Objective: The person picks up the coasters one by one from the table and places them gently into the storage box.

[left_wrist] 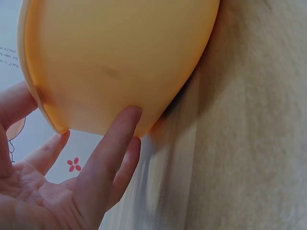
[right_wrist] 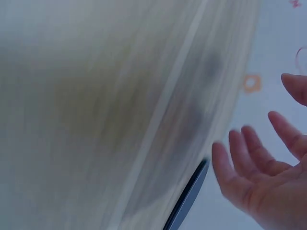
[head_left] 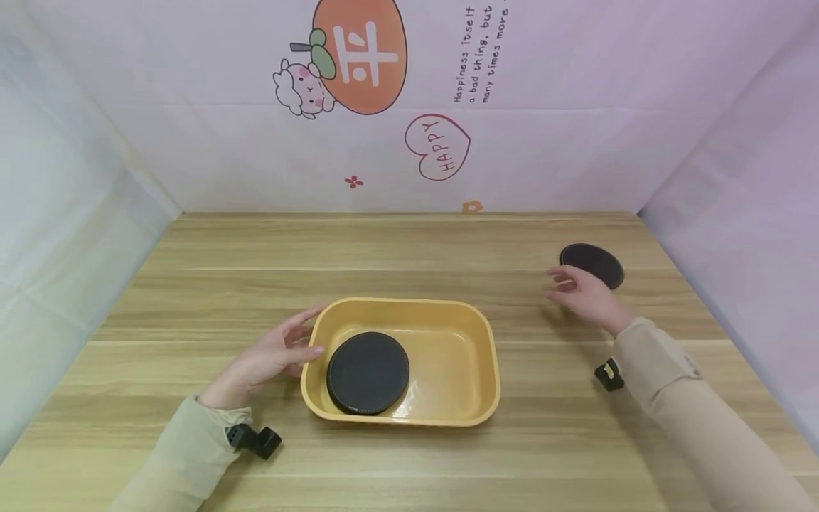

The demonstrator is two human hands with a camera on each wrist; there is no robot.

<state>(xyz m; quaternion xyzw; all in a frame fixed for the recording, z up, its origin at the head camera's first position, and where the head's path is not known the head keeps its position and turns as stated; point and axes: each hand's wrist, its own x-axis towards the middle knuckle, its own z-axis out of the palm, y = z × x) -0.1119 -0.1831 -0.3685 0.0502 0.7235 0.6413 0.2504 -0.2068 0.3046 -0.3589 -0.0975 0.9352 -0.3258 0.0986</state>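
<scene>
A yellow rectangular plastic tray [head_left: 444, 377] with rounded corners stands on the table. Inside it, on the left side, lies a round black coaster [head_left: 367, 373] with a stitched edge. My left hand [head_left: 271, 355] holds the tray's left end, thumb over the rim and fingertips against the outer wall [left_wrist: 115, 62]. Off to the right, my right hand [head_left: 585, 295] hovers over the table with loosely spread fingers and nothing in them. Just beyond it a second black coaster [head_left: 595, 263] lies flat, partly covered by that hand; its edge [right_wrist: 189, 196] shows in the right wrist view.
The wood-grain table [head_left: 409, 256] ends at a white printed backdrop [head_left: 544, 156]. Pale cloth walls stand on the left and right. Black wrist cameras hang below both sleeves, one near the tray [head_left: 265, 442].
</scene>
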